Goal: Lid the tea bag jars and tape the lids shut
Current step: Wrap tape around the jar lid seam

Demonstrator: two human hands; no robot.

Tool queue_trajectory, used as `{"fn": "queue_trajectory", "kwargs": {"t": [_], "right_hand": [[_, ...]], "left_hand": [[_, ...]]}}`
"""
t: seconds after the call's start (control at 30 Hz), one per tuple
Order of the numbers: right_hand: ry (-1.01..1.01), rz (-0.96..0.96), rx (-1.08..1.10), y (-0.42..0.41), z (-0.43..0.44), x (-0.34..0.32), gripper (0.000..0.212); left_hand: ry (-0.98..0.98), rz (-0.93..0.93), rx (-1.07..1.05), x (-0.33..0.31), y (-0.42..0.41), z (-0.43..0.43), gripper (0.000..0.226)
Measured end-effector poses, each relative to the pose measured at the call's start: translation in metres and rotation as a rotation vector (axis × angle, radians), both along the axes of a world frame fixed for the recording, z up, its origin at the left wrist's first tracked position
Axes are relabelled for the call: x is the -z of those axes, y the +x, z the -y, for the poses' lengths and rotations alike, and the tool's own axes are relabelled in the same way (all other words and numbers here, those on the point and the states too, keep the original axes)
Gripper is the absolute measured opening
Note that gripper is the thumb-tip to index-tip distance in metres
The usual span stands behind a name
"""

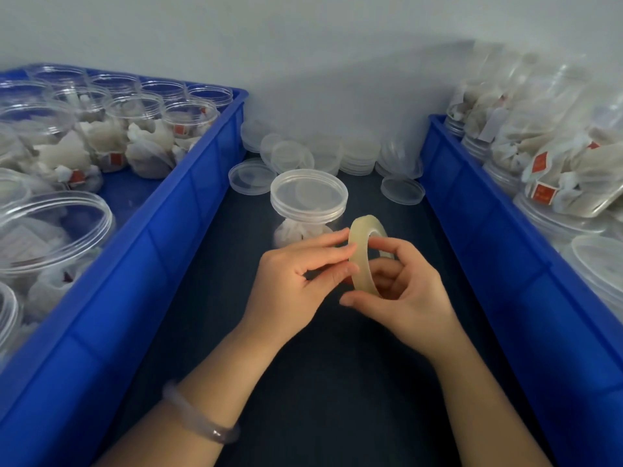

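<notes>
Right hand (404, 291) gripping tape roll (359, 264), fingers curling through core, thumb underneath. Left hand (293, 281) pinching roll's outer face with index and thumb tips. Jar (308, 210), lid (308, 192) on, standing just beyond my fingertips.

1 head-worn wide-angle view, forward and down, close above the dark tabletop (337, 416)

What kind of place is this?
Probably a small packing workstation: blue plastic crates holding clear plastic jars of tea bags, a heap of loose clear plastic lids, and a roll of clear tape.
</notes>
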State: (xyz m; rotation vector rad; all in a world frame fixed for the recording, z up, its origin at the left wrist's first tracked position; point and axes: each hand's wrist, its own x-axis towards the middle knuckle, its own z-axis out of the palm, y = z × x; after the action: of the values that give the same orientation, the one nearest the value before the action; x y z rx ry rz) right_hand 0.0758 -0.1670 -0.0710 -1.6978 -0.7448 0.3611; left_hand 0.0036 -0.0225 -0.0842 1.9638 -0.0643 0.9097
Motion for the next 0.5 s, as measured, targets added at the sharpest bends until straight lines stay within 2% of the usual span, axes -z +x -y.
{"fn": "queue_trajectory", "kwargs": {"t": [0.17, 0.3, 0.4, 0.5], "right_hand": [[-0.087, 0.116, 0.056, -0.0001, -0.0022, 0.0062, 0.066], [-0.081, 0.142, 0.054, -0.0001, -0.0039, 0.0077, 0.065], [-0.076, 0.170, 0.045, -0.0021, -0.0055, 0.0075, 0.065], [-0.026, 0.193, 0.070, -0.0031, -0.0073, 0.0072, 0.058]], "left_hand": [[0.127, 0.048, -0.123, 0.0034, 0.0015, 0.0015, 0.014], [0.213, -0.057, -0.135, 0.0034, 0.0011, 0.0035, 0.002], [0.177, -0.184, -0.089, 0.0022, 0.0004, 0.0059, 0.011], [0.132, -0.214, -0.019, 0.0007, -0.0003, 0.0031, 0.010]]}}
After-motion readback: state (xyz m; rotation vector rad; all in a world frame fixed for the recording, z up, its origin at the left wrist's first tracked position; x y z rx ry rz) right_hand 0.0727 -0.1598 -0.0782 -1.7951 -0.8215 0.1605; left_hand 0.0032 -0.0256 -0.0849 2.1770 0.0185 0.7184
